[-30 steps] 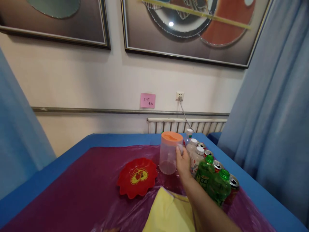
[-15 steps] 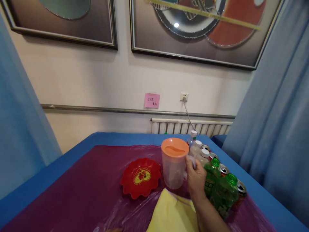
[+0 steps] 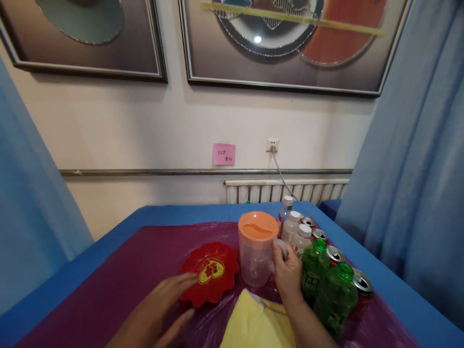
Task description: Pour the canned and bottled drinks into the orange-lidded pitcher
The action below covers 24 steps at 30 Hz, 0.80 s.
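Observation:
A translucent pitcher (image 3: pixel 255 263) with an orange lid stands upright on the purple sheet. My right hand (image 3: pixel 289 273) is closed round its handle. Left of the pitcher lies a red scalloped dish (image 3: pixel 217 285) with a yellow design. My left hand (image 3: pixel 159 309) is over the dish's left edge, fingers stretched out and thumb apart, holding nothing; whether it touches the dish I cannot tell. A yellow cloth (image 3: pixel 257 324) lies in front of the pitcher, near my right forearm.
Several bottles and cans stand close to my right hand, among them a green bottle (image 3: pixel 337 295) and a dark red can (image 3: pixel 362 295). Purple sheeting (image 3: pixel 145 261) covers much of the blue table (image 3: pixel 395 280). Blue curtains (image 3: pixel 409 159) hang at both sides.
My left hand has come in from the bottom edge to the dish. My right hand stays on the pitcher's handle. The whole view has shifted slightly.

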Motion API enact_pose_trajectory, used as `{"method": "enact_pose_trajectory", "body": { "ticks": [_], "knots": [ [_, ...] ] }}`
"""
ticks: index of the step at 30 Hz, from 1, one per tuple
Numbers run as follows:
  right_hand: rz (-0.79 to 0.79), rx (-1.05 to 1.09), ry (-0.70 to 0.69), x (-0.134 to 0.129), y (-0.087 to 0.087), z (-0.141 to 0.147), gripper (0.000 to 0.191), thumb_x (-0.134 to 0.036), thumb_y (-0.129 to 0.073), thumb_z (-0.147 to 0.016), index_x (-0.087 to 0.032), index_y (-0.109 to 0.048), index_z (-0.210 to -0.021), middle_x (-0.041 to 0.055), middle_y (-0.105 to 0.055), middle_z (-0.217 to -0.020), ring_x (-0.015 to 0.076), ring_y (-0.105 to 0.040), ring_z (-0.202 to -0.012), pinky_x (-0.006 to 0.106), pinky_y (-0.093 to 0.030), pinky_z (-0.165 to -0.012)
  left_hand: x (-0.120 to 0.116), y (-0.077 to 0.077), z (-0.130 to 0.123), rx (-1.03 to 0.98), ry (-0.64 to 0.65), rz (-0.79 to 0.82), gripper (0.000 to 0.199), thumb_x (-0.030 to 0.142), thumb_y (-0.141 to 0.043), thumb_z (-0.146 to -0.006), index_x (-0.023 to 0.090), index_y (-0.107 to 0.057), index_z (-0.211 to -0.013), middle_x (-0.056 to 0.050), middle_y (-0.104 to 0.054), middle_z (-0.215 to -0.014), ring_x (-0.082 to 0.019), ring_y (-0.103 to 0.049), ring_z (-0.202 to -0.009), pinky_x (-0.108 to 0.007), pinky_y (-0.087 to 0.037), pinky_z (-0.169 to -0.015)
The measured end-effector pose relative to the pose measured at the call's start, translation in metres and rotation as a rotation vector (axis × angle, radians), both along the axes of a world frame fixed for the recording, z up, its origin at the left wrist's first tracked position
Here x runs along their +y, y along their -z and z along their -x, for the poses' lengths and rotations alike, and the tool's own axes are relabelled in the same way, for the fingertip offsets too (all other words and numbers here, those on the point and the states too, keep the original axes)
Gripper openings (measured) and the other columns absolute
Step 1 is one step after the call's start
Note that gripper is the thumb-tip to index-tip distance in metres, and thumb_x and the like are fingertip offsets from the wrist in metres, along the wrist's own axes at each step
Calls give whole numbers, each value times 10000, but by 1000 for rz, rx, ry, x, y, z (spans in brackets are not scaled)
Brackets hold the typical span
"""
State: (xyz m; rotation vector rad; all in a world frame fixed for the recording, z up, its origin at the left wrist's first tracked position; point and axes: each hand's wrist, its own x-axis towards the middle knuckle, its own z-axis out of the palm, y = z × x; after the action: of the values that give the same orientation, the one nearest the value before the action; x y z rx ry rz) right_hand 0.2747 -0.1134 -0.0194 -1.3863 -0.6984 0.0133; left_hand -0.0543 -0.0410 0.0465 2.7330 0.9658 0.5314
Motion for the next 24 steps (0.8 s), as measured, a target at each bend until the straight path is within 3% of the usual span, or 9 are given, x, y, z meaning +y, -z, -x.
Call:
{"method": "enact_pose_trajectory", "body": {
  "ticks": [2, 4, 7, 10, 13, 18, 24],
  "knots": [
    [24, -13, 17, 0, 0, 1, 477, -631, -564, -901, -187, -589, -729, -18, -560, -632, 152, -479, -635, 256, -400, -621, 6, -51, -46, -27, 85, -32, 512, 511, -557, -934, 321, -558, -1409, -51, -569, -1493, -290, -549, -1347, -459, -451, -1144],
    [34, -26, 32, 1, 0, 2, 481, -637, -557, -903, -200, -560, -702, -22, -555, -608, 152, -472, -614, 257, -397, -612, 17, -91, -98, -11, 247, -71, 514, 451, -551, -946, 280, -530, -1431, -75, -548, -1508, -277, -520, -1368, -462, -432, -1146],
    [30, -49, 42, 1, 0, 4, 465, -623, -543, -921, -203, -566, -722, -10, -602, -635, 151, -485, -599, 256, -401, -605, 39, -125, -172, 68, 509, -166, 392, 302, -589, -938, 189, -616, -1312, -105, -652, -1373, -238, -585, -1262, -402, -447, -1096],
    [24, -80, 58, 1, -2, 5, 445, -605, -527, -938, -204, -583, -756, -1, -623, -643, 156, -509, -592, 253, -406, -599, 59, -132, -225, 285, 687, -273, 230, 201, -664, -881, 156, -701, -1104, -76, -755, -1080, -207, -657, -1020, -316, -484, -941],
    [35, -114, 85, 4, -3, 7, 448, -608, -497, -951, -211, -583, -762, 3, -619, -621, 167, -529, -581, 254, -399, -579, 70, -126, -248, 342, 732, -323, 150, 219, -735, -831, 176, -713, -972, -33, -733, -950, -181, -630, -896, -264, -465, -824],
    [90, -167, 147, 8, -3, 8, 481, -626, -433, -971, -219, -605, -780, 51, -676, -652, 196, -579, -581, 268, -378, -541, 76, -115, -253, 406, 763, -416, 74, 252, -654, -909, 192, -662, -867, -16, -680, -899, -181, -557, -826, -280, -403, -770],
    [123, -206, 186, 7, -5, 9, 488, -612, -403, -988, -226, -598, -760, 59, -685, -643, 202, -596, -567, 272, -374, -531, 77, -114, -255, 447, 769, -463, 99, 267, -600, -944, 201, -631, -876, -28, -671, -937, -189, -528, -825, -291, -380, -778]
  ]
}}
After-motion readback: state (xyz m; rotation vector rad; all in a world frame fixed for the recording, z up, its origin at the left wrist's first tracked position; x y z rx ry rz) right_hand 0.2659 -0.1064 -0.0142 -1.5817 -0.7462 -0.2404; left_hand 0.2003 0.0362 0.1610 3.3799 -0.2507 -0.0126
